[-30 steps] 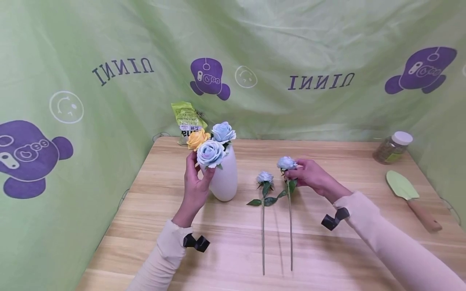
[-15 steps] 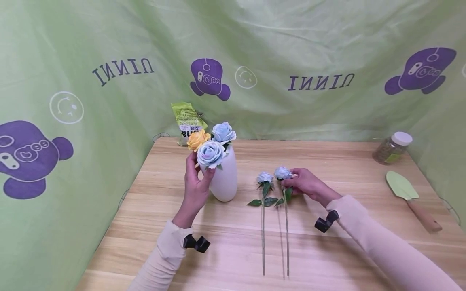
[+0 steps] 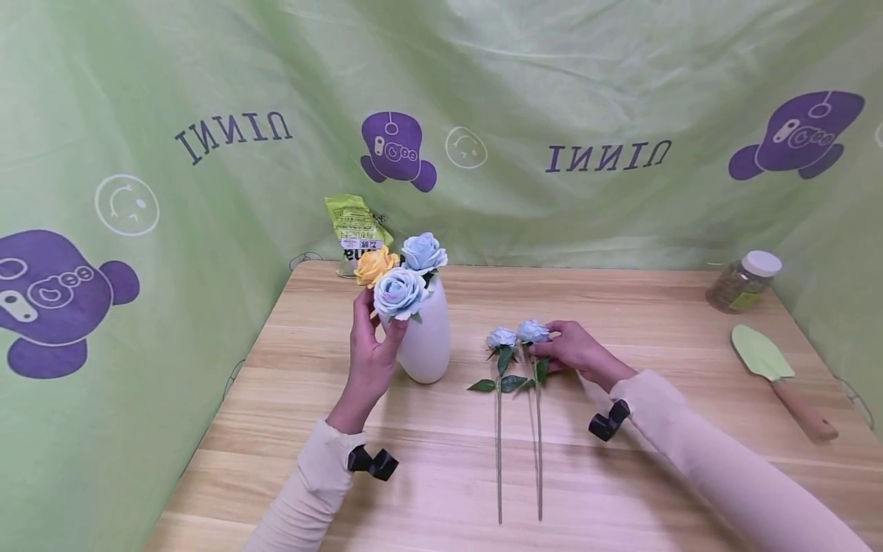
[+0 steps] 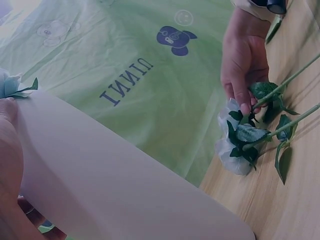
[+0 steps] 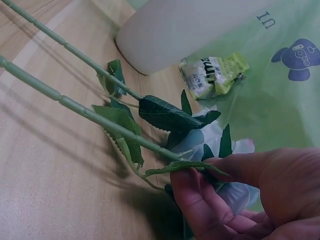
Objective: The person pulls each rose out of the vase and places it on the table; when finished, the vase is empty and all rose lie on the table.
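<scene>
In the head view my left hand [image 3: 371, 349] grips the upper part of a white vase [image 3: 429, 341], which stands upright. Out of its mouth rise a yellow-orange rose [image 3: 375, 266] and two light blue roses, one behind [image 3: 424, 252] and one in front [image 3: 400, 293]. My right hand [image 3: 578, 353] pinches a pale blue rose [image 3: 533, 331] just under its bloom, as the right wrist view shows at the stem [image 5: 117, 132]. Close on its left, a similar pale blue rose [image 3: 501, 337] lies on the table, its stem roughly parallel to the held one.
Behind the vase, a green-and-white packet [image 3: 355, 222] stands at the table's back edge. Over on the right are a lidded jar [image 3: 745, 282] and a pale green spatula [image 3: 764, 353] with a wooden handle. A green printed curtain [image 3: 510, 207] surrounds the wooden table [image 3: 428, 475].
My right hand has moved left and slightly toward me with its rose, bringing it down beside the other loose one. The left hand and vase have stayed put.
</scene>
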Demonstrator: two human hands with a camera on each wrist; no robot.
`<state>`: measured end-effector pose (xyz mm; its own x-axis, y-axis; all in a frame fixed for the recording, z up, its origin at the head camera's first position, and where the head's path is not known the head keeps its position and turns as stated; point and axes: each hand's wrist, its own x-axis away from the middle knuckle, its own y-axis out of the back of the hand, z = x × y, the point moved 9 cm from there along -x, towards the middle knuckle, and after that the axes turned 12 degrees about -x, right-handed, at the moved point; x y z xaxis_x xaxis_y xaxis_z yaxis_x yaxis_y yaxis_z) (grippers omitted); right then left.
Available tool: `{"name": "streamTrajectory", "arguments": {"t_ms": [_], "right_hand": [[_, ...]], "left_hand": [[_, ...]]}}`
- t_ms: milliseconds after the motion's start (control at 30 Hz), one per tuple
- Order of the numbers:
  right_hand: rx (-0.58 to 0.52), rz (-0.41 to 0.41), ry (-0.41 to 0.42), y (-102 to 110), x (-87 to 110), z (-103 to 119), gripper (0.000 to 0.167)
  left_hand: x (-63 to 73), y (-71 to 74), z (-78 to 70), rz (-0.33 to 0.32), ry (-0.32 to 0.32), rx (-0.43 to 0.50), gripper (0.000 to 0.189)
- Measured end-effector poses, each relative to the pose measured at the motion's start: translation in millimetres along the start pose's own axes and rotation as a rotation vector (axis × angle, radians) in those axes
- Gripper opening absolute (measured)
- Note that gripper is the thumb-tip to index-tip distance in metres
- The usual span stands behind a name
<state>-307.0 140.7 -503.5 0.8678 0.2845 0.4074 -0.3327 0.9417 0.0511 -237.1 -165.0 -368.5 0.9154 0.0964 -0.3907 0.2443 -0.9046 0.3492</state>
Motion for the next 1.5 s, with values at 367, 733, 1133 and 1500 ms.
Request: {"name": "streamTrajectory", "arguments": {"t_ms": [367, 733, 1133, 1500], "right_hand": [[0.096, -0.044, -0.004, 0.7, -4.8, -3.1, 0.059], [0.524, -0.126, 0.098, 5.4, -0.5, 13.7, 0.064], [0.662, -0.037, 0.094, 4.6, 18.3, 26.0, 0.08], [0.726, -0.061, 0.17, 16.3, 32.8, 55.0, 0.064]], "left_hand": [[0.8, -0.3, 0.6, 0.0, -0.005, -0.002, 0.094], [0.8, -0.6, -0.3, 0.001, -0.008, -0.002, 0.09], [1.2, 0.2, -0.5, 0.002, -0.002, -0.003, 0.092], [1.3, 0.4, -1.8, 0.007, -0.004, 0.001, 0.09]]}}
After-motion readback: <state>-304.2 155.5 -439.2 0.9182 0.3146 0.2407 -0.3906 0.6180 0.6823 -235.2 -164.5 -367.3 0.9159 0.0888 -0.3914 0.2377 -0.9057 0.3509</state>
